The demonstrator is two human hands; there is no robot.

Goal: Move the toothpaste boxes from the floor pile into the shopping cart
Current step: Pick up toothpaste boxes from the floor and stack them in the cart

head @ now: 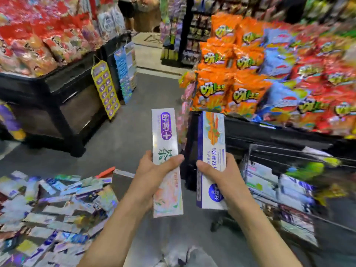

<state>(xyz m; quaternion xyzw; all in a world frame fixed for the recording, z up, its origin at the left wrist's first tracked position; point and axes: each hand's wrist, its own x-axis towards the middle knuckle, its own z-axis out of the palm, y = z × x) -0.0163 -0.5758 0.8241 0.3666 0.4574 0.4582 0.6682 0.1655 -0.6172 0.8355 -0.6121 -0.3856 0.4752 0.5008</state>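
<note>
Toothpaste boxes, long flat glossy cartons: the left hand [154,171] grips a purple-and-white box [166,160], the right hand [221,175] a blue-and-white box [211,157]; others lie heaped on the floor pile [52,207] and stacked in the wire cart [279,191].

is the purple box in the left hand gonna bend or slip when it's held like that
The purple box looks like stiff carton: it stands straight above the left hand without sagging. Its glossy face may be a little slippery, so the thumb pinch matters. Long and thin, it would probably tip if stood on end.
</note>
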